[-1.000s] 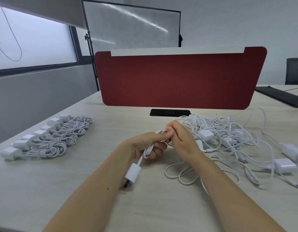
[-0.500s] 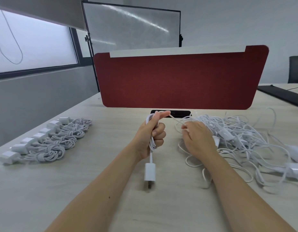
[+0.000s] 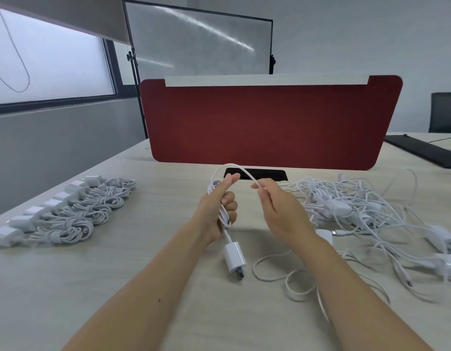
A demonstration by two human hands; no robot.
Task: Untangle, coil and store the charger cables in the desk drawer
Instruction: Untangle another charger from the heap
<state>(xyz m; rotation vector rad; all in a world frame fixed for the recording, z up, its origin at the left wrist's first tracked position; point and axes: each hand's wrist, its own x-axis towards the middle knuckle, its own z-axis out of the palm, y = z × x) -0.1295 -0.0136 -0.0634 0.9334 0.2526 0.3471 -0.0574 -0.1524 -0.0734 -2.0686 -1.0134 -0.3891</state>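
Note:
My left hand (image 3: 219,209) grips loops of a white charger cable (image 3: 230,169), and the cable's white plug adapter (image 3: 234,259) hangs below the fist. My right hand (image 3: 277,209) pinches the same cable a short way along, so the cable arcs between both hands above the desk. More of this cable trails in loose loops (image 3: 290,274) on the desk under my right forearm. A tangled heap of white charger cables (image 3: 366,211) lies to the right. A row of several coiled chargers (image 3: 75,216) lies on the left.
A red desk divider (image 3: 270,122) stands across the back of the light wooden desk (image 3: 118,287). A black cable slot (image 3: 267,174) sits at its foot. A black keyboard (image 3: 421,150) lies far right. No drawer is in view.
My right hand left the tangled heap and came back toward the left hand, pinching the cable. The cable now arcs over the left fist, and the adapter swings slightly right.

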